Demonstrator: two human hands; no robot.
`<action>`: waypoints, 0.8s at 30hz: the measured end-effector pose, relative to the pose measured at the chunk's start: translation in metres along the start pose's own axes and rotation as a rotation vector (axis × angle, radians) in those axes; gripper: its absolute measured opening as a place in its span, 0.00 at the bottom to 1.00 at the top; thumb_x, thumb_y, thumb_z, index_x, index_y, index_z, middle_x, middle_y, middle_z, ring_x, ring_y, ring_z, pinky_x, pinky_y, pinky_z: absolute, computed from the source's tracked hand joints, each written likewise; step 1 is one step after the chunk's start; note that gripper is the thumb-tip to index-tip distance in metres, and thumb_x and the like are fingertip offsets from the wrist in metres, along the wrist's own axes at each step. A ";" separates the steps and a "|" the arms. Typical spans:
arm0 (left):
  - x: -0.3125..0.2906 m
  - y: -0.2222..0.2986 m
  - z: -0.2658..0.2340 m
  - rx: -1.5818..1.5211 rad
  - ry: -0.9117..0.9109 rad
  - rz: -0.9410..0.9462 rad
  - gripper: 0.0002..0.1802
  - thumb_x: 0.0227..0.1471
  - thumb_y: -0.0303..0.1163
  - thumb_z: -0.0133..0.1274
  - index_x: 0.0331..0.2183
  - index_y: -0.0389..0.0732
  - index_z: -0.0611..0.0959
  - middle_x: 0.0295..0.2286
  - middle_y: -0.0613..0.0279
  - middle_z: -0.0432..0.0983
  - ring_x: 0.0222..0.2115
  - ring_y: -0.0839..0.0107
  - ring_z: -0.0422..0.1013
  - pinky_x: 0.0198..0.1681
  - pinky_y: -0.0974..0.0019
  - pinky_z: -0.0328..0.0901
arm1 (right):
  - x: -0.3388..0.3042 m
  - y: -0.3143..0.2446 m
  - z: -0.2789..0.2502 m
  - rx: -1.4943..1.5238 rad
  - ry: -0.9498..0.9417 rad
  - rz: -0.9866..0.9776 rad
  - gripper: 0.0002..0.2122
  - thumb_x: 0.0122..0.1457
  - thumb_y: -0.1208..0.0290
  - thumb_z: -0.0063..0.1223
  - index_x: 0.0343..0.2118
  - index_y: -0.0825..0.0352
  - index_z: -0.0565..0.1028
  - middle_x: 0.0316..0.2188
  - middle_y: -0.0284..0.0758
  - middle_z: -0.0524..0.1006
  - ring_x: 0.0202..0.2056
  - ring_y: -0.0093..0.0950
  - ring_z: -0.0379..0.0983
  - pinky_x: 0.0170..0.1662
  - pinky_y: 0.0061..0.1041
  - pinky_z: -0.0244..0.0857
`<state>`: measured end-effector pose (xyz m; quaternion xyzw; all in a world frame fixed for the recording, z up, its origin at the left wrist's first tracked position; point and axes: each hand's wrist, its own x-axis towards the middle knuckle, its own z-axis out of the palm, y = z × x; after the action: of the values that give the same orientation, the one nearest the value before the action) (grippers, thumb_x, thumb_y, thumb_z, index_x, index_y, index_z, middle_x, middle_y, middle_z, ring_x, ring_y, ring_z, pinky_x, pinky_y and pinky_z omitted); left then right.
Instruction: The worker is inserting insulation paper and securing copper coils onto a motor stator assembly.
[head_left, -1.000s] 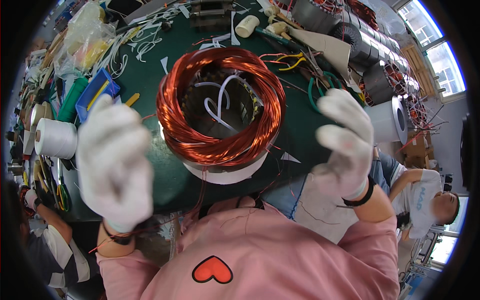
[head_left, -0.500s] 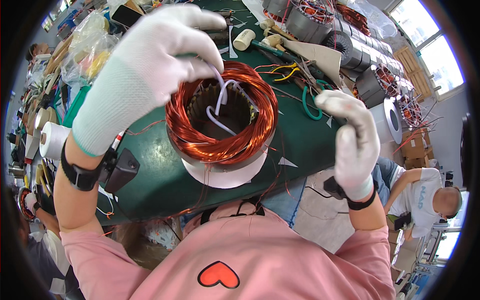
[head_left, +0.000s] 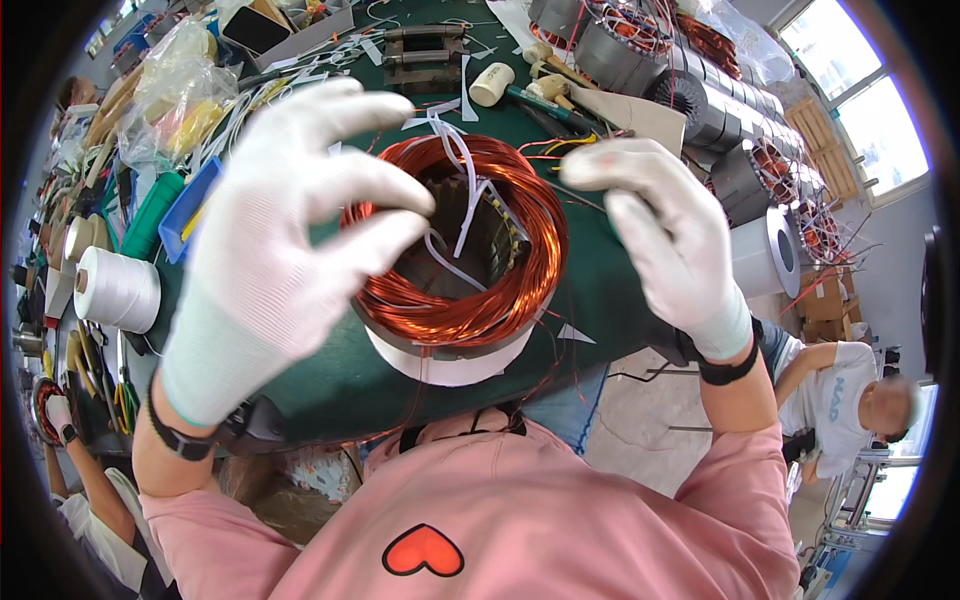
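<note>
A motor stator (head_left: 470,352) stands upright on the green table, crowned by a thick ring of copper windings (head_left: 535,255). A pale sleeved cord (head_left: 468,205) loops over the ring's far side and runs down into the bore. My left hand (head_left: 290,230), in a white knit glove, hovers over the ring's left side; its fingers are apart and nothing shows between them. To the right of the windings hangs my right hand (head_left: 670,225), gloved alike, thumb and fingers spread, holding nothing visible. Both hands are slightly blurred.
A white-headed mallet (head_left: 491,84) lies beyond the stator. More stators (head_left: 615,55) line the far right. On the left are a white thread spool (head_left: 116,290), a blue tray (head_left: 188,210) and plastic bags (head_left: 170,95). A person (head_left: 850,395) is at the right.
My left hand has drawn down toward me, away from the cord at its fingertips. My right hand has swung left toward the coil, now covering the scissors. The cord's loop has shifted upward.
</note>
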<state>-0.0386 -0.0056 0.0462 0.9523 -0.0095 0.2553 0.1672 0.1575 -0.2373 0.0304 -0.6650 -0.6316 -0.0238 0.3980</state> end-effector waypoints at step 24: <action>0.056 -0.025 0.012 -0.309 0.125 0.524 0.11 0.39 0.29 0.67 0.30 0.44 0.85 0.54 0.52 0.74 0.57 0.52 0.67 0.60 0.54 0.60 | 0.040 0.009 0.037 0.082 -0.099 -0.074 0.09 0.57 0.70 0.62 0.40 0.65 0.82 0.45 0.39 0.79 0.46 0.39 0.75 0.52 0.34 0.69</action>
<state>0.0188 0.0182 0.0559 0.8631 -0.2830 0.3435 0.2388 0.1560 -0.1828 0.0218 -0.6246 -0.6750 0.0202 0.3921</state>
